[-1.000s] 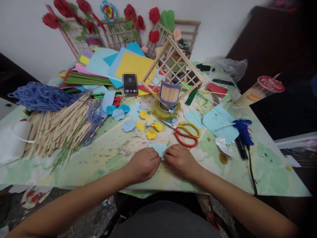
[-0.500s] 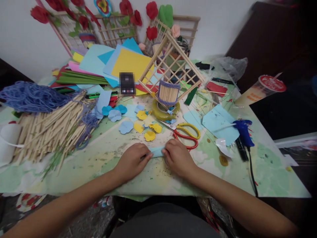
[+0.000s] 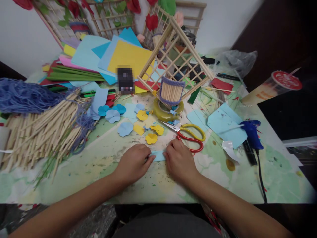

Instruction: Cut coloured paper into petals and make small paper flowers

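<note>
Two hands worked on one piece. We found the left hand (image 3: 133,163) and the right hand (image 3: 179,162) close together at the near middle of the desk (image 3: 99,165). Each had its fingers curled and pinched onto one end of the light-blue paper strip (image 3: 158,156), which lay flat on the desk between them. Only a narrow band of the strip showed between the knuckles.

We compared this with the view one second before. There the same paper stood out beyond the fingers as a broader patch. Half a second before, it had already shrunk to a narrow band, and it kept that width afterwards. We judged that the paper had been folded over on itself and that the hands were pressing the fold down. The hands themselves had shifted very little. Most of the apparent change came from the head camera, which had tipped downward, so that the wall decorations slid out at the top.

Just beyond the right hand lay the scissors (image 3: 190,137), blades pointing left, untouched. Just beyond the strip lay the yellow paper flowers (image 3: 151,138), and further left the blue paper flowers (image 3: 112,115). Behind them sat the tape roll (image 3: 168,112), under the wooden lattice frame (image 3: 173,62). The wooden sticks (image 3: 37,132) and blue yarn (image 3: 22,96) lay well to the left. The glue gun (image 3: 251,135) lay well to the right.
</note>
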The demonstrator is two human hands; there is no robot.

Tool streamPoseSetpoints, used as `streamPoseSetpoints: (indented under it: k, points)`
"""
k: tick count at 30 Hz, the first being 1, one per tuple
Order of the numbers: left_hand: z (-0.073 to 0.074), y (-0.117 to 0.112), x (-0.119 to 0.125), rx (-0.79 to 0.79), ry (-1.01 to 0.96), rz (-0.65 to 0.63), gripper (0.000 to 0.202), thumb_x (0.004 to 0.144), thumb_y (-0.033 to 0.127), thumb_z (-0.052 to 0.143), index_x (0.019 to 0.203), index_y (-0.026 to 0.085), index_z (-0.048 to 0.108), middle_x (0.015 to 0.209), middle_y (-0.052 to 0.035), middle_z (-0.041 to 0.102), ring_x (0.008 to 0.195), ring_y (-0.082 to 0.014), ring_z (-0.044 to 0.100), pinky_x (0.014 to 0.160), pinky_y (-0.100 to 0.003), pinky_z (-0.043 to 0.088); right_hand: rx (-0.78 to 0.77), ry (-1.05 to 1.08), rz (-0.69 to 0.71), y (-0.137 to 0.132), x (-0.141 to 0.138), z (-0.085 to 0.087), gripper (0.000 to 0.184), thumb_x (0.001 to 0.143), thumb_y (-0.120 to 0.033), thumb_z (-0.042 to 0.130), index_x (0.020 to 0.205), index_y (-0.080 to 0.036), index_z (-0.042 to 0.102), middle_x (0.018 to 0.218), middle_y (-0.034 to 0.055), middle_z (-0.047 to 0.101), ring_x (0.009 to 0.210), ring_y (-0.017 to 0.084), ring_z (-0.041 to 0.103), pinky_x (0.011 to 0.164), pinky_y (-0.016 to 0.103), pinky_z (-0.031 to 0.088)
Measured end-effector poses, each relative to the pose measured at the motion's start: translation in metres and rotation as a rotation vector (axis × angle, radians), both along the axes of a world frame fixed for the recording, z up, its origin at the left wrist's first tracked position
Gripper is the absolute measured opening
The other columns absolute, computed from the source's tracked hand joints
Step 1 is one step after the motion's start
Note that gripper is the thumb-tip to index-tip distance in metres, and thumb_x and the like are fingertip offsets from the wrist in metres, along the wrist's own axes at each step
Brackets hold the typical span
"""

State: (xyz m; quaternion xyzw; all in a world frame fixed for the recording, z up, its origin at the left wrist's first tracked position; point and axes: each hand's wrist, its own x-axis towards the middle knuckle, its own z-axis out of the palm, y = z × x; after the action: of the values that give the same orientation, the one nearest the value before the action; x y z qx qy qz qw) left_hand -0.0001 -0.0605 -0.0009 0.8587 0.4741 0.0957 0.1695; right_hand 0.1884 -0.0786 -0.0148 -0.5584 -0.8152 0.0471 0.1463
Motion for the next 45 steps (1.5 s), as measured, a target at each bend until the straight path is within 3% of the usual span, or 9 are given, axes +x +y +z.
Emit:
streamPoseSetpoints:
  k: [5,11,18,24,32,37,39,42,45]
  points:
    - [-0.003,-0.001,0.000,0.015,-0.001,0.026,0.022,0.086,0.033,0.049,0.071,0.018,0.051,0.073,-0.0061,0.056,0.073,-0.0212,0.053,0.067,-0.035,0.043,0.004,0.028,-0.014,0.000,0.000,-0.001,0.016,0.085,-0.023,0.047,0.093,-0.013,0.057,0.100,0.0160,0.054,0.093,0.028,0.048,0.078,0.042,0.045]
    - [-0.008,-0.003,-0.003,0.050,-0.070,0.053,0.018,0.085,0.032,0.053,0.093,0.017,0.054,0.082,-0.0068,0.059,0.079,-0.0219,0.055,0.072,-0.036,0.046,-0.065,0.061,-0.016,0.001,0.001,0.003,0.014,0.085,-0.022,0.047,0.090,-0.014,0.057,0.100,0.0147,0.055,0.092,0.028,0.050,0.078,0.042,0.045]
    - [-0.006,-0.001,-0.002,-0.048,-0.071,0.051,0.018,0.086,0.032,0.051,0.094,0.016,0.056,0.089,-0.0083,0.058,0.088,-0.0236,0.054,0.078,-0.038,0.044,-0.108,0.090,-0.008,0.002,0.003,0.004,0.008,0.084,-0.020,0.049,0.083,-0.016,0.055,0.092,0.0104,0.057,0.087,0.024,0.050,0.077,0.037,0.043]
    - [0.002,0.000,0.000,-0.125,-0.146,0.059,0.012,0.086,0.028,0.050,0.084,0.017,0.054,0.087,-0.0057,0.055,0.085,-0.0207,0.052,0.077,-0.035,0.042,-0.175,0.215,0.024,0.004,0.006,0.007,0.008,0.085,-0.016,0.049,0.079,-0.018,0.054,0.083,0.0059,0.058,0.081,0.020,0.051,0.072,0.030,0.040]
    - [0.018,0.008,-0.002,-0.461,-0.354,0.126,0.019,0.081,0.034,0.054,0.073,0.017,0.055,0.065,0.0010,0.053,0.061,-0.0132,0.047,0.056,-0.024,0.036,-0.217,0.392,0.177,0.017,0.017,0.016,0.016,0.086,-0.015,0.048,0.071,-0.017,0.053,0.068,0.0014,0.054,0.066,0.013,0.049,0.060,0.023,0.034]
    - [0.025,0.021,0.009,-0.631,-0.552,0.064,0.027,0.074,0.040,0.061,0.086,0.016,0.060,0.078,-0.0023,0.063,0.067,-0.0138,0.054,0.060,-0.024,0.042,-0.126,0.285,0.334,0.039,0.021,0.031,0.013,0.081,-0.011,0.050,0.072,-0.017,0.058,0.068,0.0012,0.056,0.064,0.013,0.048,0.057,0.023,0.030]
    - [0.026,0.024,0.015,-0.702,-0.550,0.042,0.026,0.074,0.041,0.061,0.078,0.015,0.063,0.070,-0.0021,0.064,0.063,-0.0131,0.055,0.059,-0.024,0.042,-0.101,0.268,0.356,0.044,0.019,0.037,0.011,0.080,-0.013,0.052,0.073,-0.018,0.059,0.068,0.0011,0.057,0.064,0.013,0.048,0.057,0.023,0.029]
    - [0.024,0.025,0.022,-0.831,-0.576,0.120,0.031,0.076,0.043,0.059,0.065,0.014,0.064,0.057,-0.0018,0.062,0.052,-0.0113,0.053,0.053,-0.022,0.039,-0.137,0.412,0.274,0.047,0.016,0.042,0.012,0.083,-0.016,0.051,0.073,-0.018,0.058,0.070,0.0013,0.059,0.067,0.013,0.052,0.060,0.023,0.033]
    - [0.020,0.023,0.024,-0.882,-0.745,0.250,0.032,0.073,0.044,0.063,0.067,0.013,0.065,0.057,-0.0025,0.063,0.051,-0.0108,0.053,0.050,-0.021,0.037,-0.173,0.766,0.082,0.045,0.014,0.037,0.011,0.087,-0.026,0.048,0.088,-0.019,0.056,0.073,0.0007,0.061,0.066,0.013,0.054,0.061,0.024,0.038]
